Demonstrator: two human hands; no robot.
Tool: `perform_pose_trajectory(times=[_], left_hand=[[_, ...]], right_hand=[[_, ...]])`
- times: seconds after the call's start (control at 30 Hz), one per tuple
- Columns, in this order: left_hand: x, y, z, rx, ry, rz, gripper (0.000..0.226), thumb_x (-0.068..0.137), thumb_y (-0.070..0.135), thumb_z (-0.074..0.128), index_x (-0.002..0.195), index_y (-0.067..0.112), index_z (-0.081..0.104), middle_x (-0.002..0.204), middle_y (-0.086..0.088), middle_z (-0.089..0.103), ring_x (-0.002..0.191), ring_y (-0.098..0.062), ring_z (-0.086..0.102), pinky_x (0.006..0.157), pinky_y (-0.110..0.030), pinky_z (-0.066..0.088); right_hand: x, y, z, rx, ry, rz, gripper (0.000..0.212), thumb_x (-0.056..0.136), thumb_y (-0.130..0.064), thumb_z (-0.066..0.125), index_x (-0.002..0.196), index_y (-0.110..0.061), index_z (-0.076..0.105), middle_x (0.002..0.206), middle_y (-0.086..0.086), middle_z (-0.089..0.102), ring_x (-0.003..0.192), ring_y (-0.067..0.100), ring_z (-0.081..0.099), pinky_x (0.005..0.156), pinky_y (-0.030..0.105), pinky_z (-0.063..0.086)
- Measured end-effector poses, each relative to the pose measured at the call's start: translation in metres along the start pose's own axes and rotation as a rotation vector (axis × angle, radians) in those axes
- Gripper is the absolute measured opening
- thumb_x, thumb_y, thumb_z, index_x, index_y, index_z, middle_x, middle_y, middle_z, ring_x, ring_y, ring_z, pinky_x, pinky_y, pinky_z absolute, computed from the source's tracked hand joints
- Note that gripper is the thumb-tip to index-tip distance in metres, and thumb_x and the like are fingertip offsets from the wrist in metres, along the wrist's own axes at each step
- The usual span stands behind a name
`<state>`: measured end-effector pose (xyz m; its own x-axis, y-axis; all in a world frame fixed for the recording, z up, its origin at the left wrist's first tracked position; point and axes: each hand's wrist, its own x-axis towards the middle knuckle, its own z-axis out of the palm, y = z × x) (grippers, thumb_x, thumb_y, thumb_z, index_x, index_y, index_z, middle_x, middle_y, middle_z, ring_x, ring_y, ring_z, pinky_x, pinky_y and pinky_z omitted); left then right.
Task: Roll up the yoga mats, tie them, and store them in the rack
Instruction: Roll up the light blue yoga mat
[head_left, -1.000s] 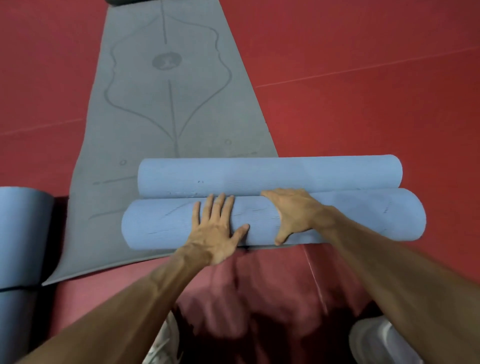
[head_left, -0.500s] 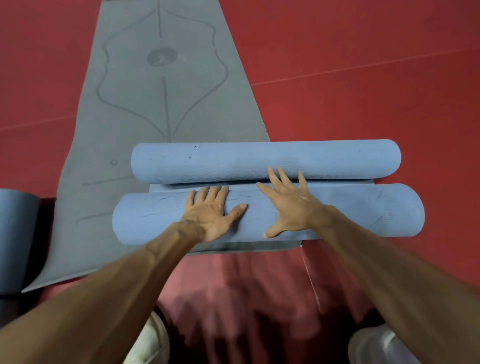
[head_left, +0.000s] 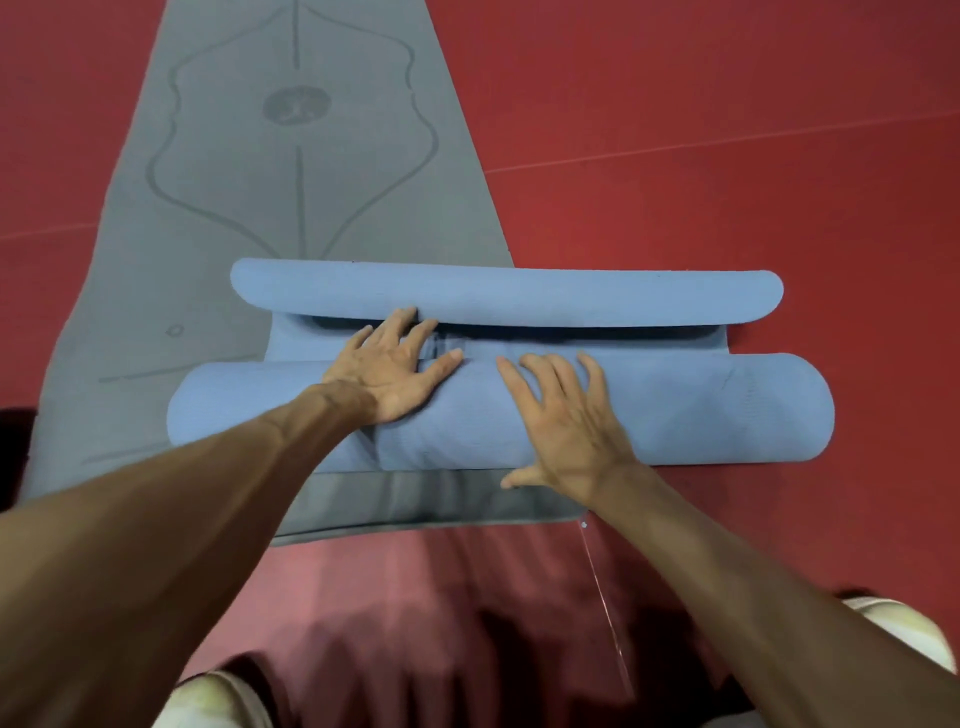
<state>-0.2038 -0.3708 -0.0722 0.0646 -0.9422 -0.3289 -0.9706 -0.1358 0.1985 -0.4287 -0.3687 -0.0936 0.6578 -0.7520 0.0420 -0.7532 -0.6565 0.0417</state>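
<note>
A blue yoga mat lies crosswise on the floor, rolled from both ends: a thick near roll (head_left: 701, 410) and a thinner far roll (head_left: 519, 296), with a flat strip of mat between them. My left hand (head_left: 395, 369) rests flat on the near roll, its fingertips reaching the strip and the far roll. To the right of it, my right hand (head_left: 566, 421) presses on the same roll with fingers spread. A grey yoga mat (head_left: 291, 156) with a printed line pattern lies flat under the blue one and stretches away from me.
Red floor (head_left: 727, 130) surrounds the mats. My white shoes (head_left: 218, 696) show at the bottom left and at the right edge. A thin pale seam line (head_left: 602, 597) runs along the floor near my right arm.
The two blue rolls have drawn apart, and a flat strip shows between them. Both hands slid forward over the near roll. The grey mat's near edge now shows in front of that roll.
</note>
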Motion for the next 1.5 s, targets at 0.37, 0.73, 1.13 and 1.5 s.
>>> perform_pose_trajectory(times=[0.37, 0.73, 1.13, 1.5], left_hand=[[0.024, -0.001, -0.008, -0.115, 0.079, -0.038, 0.063, 0.096, 0.059, 0.02, 0.148, 0.026, 0.032, 0.16, 0.006, 0.004, 0.146, -0.014, 0.012, 0.12, -0.032, 0.007], [-0.041, 0.001, 0.013, 0.005, 0.113, 0.011, 0.059, 0.099, 0.051, 0.012, 0.151, 0.024, 0.022, 0.161, 0.007, 0.008, 0.148, -0.014, -0.002, 0.12, -0.036, 0.001], [-0.148, 0.022, 0.048, 0.085, 0.086, 0.006, 0.089, 0.077, 0.058, -0.017, 0.152, 0.023, 0.015, 0.16, 0.006, 0.01, 0.148, -0.018, 0.001, 0.119, -0.038, -0.001], [-0.12, 0.024, 0.047, 0.094, 0.151, -0.048, 0.087, 0.079, 0.055, -0.016, 0.149, 0.025, 0.026, 0.16, 0.0, 0.014, 0.148, -0.018, 0.006, 0.118, -0.039, 0.006]], right_hand=[[0.026, 0.0, -0.006, -0.091, -0.172, 0.084, 0.126, 0.052, -0.056, 0.084, 0.151, -0.017, 0.015, 0.147, 0.013, 0.031, 0.133, 0.033, 0.032, 0.112, 0.055, 0.017], [0.023, -0.003, -0.022, -0.024, -0.259, 0.051, 0.111, 0.051, -0.047, 0.079, 0.141, -0.013, 0.026, 0.119, 0.006, 0.051, 0.107, 0.027, 0.049, 0.093, 0.044, 0.033], [-0.04, -0.023, -0.044, 0.181, -0.509, -0.005, 0.093, 0.044, -0.054, 0.079, 0.122, -0.02, 0.042, 0.103, -0.001, 0.06, 0.093, 0.023, 0.059, 0.084, 0.041, 0.046], [-0.033, -0.007, -0.033, 0.282, -0.499, -0.008, 0.114, 0.053, -0.061, 0.074, 0.148, -0.024, 0.021, 0.142, 0.003, 0.034, 0.128, 0.022, 0.032, 0.109, 0.038, 0.022]])
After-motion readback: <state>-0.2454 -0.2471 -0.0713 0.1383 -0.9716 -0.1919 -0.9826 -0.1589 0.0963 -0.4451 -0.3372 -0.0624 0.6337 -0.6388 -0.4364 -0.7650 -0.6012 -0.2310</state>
